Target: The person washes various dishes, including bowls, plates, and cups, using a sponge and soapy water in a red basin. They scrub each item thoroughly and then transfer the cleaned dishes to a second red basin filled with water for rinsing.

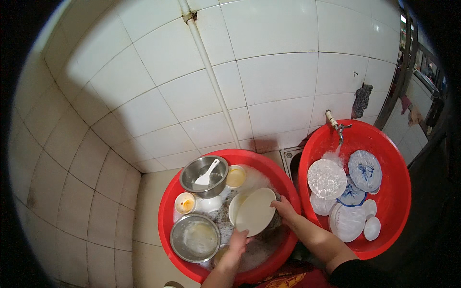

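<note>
A white oval dish point(256, 212) is tilted over the soapy water between my hands. My left hand point(240, 242) grips its lower rim. At its right edge is my right hand point(285, 210), with the thumb on the rim and the other fingers hidden. Something dark and textured, perhaps a scrubbing cloth point(276, 219), shows just behind the dish by that hand. Partly covered by the dish, another white dish point(233, 208) sits in the suds. All this is inside a large red plastic tub point(167, 212).
The tub also holds a steel pot point(212, 192) with a white rice paddle point(207, 176), a steel basin point(195, 238) and small bowls point(185, 203). At right, water runs from a tap point(340, 134) into a second red tub point(394, 201) with plates point(365, 171) and bowls. A pipe point(210, 68) climbs the tiled wall.
</note>
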`<control>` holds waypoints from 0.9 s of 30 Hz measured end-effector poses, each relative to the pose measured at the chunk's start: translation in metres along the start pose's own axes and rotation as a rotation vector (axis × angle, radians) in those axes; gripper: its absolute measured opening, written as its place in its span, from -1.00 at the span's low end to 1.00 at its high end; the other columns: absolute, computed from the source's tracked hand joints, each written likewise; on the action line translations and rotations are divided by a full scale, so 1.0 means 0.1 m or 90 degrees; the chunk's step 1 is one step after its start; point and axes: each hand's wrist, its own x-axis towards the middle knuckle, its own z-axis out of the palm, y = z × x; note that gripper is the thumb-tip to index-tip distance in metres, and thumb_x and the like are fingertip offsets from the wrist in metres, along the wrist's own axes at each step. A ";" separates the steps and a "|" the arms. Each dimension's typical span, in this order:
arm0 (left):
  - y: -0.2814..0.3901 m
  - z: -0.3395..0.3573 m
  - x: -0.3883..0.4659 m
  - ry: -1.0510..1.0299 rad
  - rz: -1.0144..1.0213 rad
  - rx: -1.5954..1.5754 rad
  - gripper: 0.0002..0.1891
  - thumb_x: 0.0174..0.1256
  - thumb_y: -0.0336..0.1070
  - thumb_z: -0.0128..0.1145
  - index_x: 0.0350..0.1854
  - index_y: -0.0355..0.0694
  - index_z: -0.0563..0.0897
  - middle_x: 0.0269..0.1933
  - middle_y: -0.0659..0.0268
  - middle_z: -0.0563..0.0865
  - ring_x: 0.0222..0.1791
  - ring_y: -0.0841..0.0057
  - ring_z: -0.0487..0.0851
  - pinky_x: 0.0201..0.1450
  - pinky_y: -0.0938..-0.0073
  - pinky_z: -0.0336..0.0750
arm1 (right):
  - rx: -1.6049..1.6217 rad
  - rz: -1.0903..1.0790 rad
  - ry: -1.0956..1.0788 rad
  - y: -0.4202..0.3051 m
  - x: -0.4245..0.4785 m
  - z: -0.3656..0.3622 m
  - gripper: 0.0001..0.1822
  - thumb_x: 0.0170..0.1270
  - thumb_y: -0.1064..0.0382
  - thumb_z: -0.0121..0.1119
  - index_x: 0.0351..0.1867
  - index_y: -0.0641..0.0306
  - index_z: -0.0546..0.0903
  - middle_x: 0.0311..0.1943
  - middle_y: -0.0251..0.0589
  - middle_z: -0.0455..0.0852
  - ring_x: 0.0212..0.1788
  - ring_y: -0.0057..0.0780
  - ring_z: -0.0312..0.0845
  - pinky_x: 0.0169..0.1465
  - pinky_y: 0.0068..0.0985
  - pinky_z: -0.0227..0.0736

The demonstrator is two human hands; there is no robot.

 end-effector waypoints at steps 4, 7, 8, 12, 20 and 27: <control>0.01 0.22 -0.09 -0.089 0.224 0.326 -0.44 0.02 -0.36 0.15 0.12 -0.31 0.29 0.09 0.11 0.44 0.02 0.23 0.48 0.06 0.35 0.38 | -0.484 -0.228 0.116 -0.23 -0.26 0.12 -0.32 -0.16 0.20 0.21 0.08 0.38 0.31 -0.03 0.04 0.44 -0.01 -0.17 0.42 0.06 -0.39 0.34; 0.14 0.22 -0.27 -0.145 0.135 0.186 -0.46 -0.01 -0.34 0.19 0.08 -0.29 0.35 0.06 0.11 0.47 0.02 0.29 0.47 0.08 0.37 0.34 | -0.630 -0.302 0.029 -0.39 -0.65 0.54 -0.30 -0.13 0.10 0.24 0.10 0.31 0.30 0.07 0.05 0.36 0.09 -0.07 0.32 0.14 -0.33 0.26; 0.14 0.16 -0.30 -0.098 0.123 0.140 -0.48 -0.01 -0.35 0.20 0.07 -0.29 0.37 0.01 0.13 0.50 0.00 0.33 0.48 0.04 0.38 0.35 | -0.631 -0.327 -0.027 -0.39 -0.75 0.69 -0.31 -0.11 0.08 0.24 0.11 0.28 0.31 0.09 0.04 0.34 0.11 -0.04 0.29 0.16 -0.30 0.23; -0.19 -0.12 -0.29 0.008 0.137 -0.364 -0.59 0.04 -0.47 0.13 0.00 -0.29 0.42 -0.12 0.20 0.57 -0.12 0.44 0.52 -0.08 0.43 0.40 | -0.698 -0.560 -0.148 0.11 -0.78 1.08 -0.46 -0.04 0.10 0.15 0.04 0.19 0.40 0.09 -0.09 0.37 0.10 -0.01 0.27 0.16 -0.17 0.17; -0.06 -0.30 -0.32 0.153 0.072 -0.300 -0.73 0.13 -0.56 0.08 -0.11 -0.18 0.45 -0.35 0.39 0.60 -0.60 0.69 0.46 -0.66 0.72 0.25 | -0.798 -0.218 -0.047 0.30 0.48 1.27 -0.58 0.04 0.07 0.02 -0.11 0.29 0.51 -0.08 0.01 0.52 -0.01 -0.05 0.43 0.03 -0.17 0.33; -0.26 -0.21 -0.11 0.214 0.077 -0.354 -0.74 0.11 -0.54 0.11 -0.13 -0.24 0.47 -0.37 0.38 0.59 -0.56 0.66 0.47 -0.57 0.68 0.32 | -0.948 -0.164 -0.053 0.49 -0.26 0.62 -0.51 0.15 0.09 -0.08 -0.08 0.55 0.40 0.04 0.30 0.32 -0.19 0.15 0.50 -0.09 -0.20 0.44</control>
